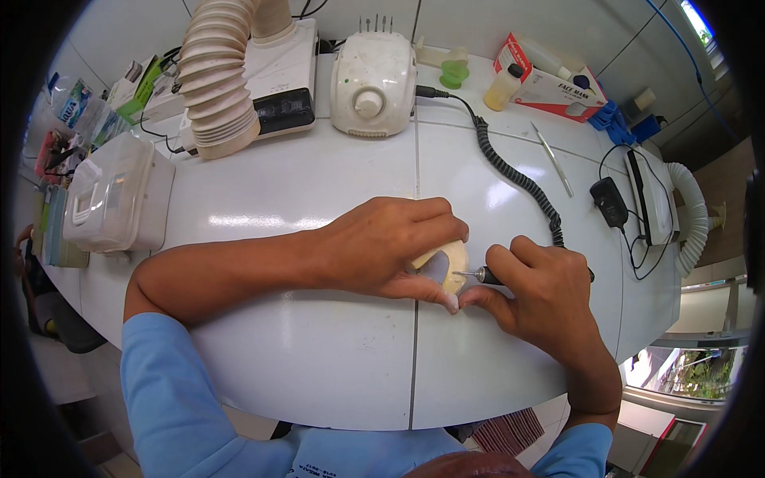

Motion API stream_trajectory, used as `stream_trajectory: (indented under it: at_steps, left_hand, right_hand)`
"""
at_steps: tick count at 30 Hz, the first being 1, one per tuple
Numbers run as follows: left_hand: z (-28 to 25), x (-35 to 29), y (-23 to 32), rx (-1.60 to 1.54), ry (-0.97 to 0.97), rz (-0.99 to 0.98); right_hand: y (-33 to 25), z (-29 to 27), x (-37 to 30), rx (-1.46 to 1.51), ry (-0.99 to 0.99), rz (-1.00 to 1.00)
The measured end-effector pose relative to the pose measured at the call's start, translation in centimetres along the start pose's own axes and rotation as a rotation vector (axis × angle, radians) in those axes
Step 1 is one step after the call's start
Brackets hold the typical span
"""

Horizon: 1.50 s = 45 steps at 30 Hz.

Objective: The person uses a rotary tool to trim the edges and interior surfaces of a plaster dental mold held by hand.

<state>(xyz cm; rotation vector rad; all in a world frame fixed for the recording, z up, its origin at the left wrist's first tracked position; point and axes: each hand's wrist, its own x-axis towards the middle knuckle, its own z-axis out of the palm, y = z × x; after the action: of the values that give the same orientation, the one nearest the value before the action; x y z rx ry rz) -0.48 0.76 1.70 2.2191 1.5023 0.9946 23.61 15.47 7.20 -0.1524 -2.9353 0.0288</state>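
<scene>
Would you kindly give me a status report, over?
Left hand gripping pale curved piece. Right hand holding rotary handpiece, bit at piece. Coiled cord clear of piece.

Found on the white front of the red-and-white cardboard box (550,92), back right: two words in dark capitals, one line, legible. Recorded on its red end: smaller white print, too blurred to read. Observed on the blue label (74,102) on clear plastic, back left: one short word in white capitals. Noted on the blue shirt (358,450), lower edge: small dark print, letters above numerals.
</scene>
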Motion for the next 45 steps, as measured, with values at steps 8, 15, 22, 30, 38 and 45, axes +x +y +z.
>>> stream_trajectory:
  at_steps: [8, 15, 22, 30, 38, 45]
  left_hand:
    - [-0.12, 0.00, 0.05, 0.009, -0.006, -0.013]
    - [-0.24, -0.02, 0.05, 0.002, -0.002, -0.025]
    - [-0.21, 0.02, 0.11, -0.003, -0.001, -0.026]
    - [-0.24, -0.05, -0.01, -0.030, 0.008, -0.034]
    - [-0.27, -0.06, -0.03, -0.045, 0.038, -0.041]
    - [-0.28, -0.02, 0.00, -0.048, 0.043, -0.045]
  right_hand:
    - [0.03, 0.01, 0.08, 0.000, 0.021, 0.013]
    - [0.15, 0.31, 0.23, -0.006, 0.062, 0.009]
    - [0.11, 0.17, -0.01, 0.020, 0.021, -0.015]
    - [0.08, 0.12, 0.06, 0.024, 0.006, 0.021]
    - [0.38, 0.68, 0.08, 0.062, 0.056, 0.049]
    - [0.22, 0.45, 0.10, 0.067, 0.063, 0.040]
